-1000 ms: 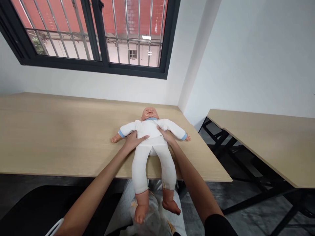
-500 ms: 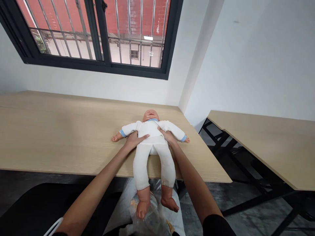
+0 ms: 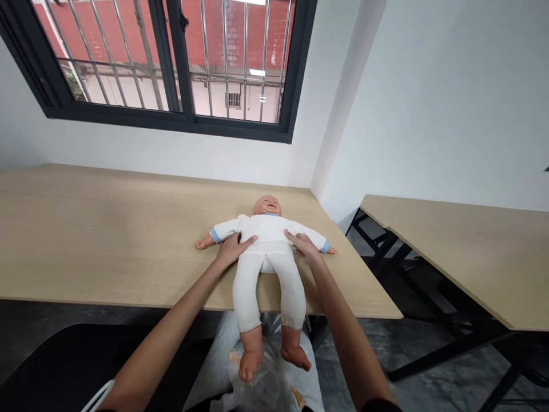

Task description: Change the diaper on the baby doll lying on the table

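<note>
A baby doll (image 3: 268, 232) in a white top and white trousers with blue cuffs and collar lies on its back on the wooden table (image 3: 128, 240). Its arms are spread, and its lower legs hang over the front edge. My left hand (image 3: 233, 249) holds the doll's side at the waist, thumb over the shirt front and other fingers hidden behind. On the other side, my right hand (image 3: 305, 246) is closed at the shirt's edge, its thumb on the fabric and its fingers curled beside the torso.
A second wooden table (image 3: 463, 246) with black legs stands to the right across a gap. A barred window (image 3: 171, 68) is in the wall behind. My lap, with a clear plastic bag (image 3: 268, 383), is under the doll's feet; a black chair (image 3: 77, 360) is at left.
My right hand has shifted slightly outward to the right, off the doll's torso toward its arm. The doll's head has turned and moved a little right. My left hand stays at the waist.
</note>
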A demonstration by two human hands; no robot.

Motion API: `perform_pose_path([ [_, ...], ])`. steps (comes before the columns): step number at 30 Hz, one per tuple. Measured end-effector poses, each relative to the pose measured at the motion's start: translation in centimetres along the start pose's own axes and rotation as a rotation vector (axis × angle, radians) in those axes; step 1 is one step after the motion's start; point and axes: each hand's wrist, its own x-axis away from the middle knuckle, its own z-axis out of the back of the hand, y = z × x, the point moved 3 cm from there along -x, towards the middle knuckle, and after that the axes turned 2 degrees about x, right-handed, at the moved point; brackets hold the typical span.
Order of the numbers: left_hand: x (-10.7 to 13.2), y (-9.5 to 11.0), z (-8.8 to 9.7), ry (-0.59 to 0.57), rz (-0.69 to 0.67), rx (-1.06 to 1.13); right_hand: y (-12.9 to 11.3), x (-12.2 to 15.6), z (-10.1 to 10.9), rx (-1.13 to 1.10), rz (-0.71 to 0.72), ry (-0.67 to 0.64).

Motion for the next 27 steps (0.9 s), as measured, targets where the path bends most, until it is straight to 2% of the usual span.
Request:
perform_pose_path([
  [4,1.2,0.0,0.4,-0.032,-0.056,0.034,1.5,1.5,0.8,0.035,-0.014,-0.044],
  [9,1.9,-0.1,0.1,-0.104,-0.197,-0.032,2.3,3.4,0.0,0.155,0.166,-0.132],
  [13,1.7,0.1,-0.4,-0.071,-0.216,-0.069,2.6,3.3,-0.3,0.297,0.250,-0.110],
  [21,2.0,0.9,-0.7,0.017,-0.230,-0.112,2.0,3.5,-0.3,0.392,0.228,-0.051],
  [23,3.0,2.0,-0.1,0.060,-0.242,-0.120,1.4,4.2,0.2,0.397,0.239,-0.042],
  [25,5.3,3.9,1.0,0.090,-0.260,-0.113,0.7,5.3,1.4,0.396,0.264,-0.007],
  [26,7.0,5.0,1.7,0.087,-0.268,-0.104,0.4,6.1,2.2,0.394,0.283,0.019],
  [27,9.0,6.0,2.2,0.007,-0.257,-0.054,0.1,7.1,3.1,0.387,0.295,0.056],
])
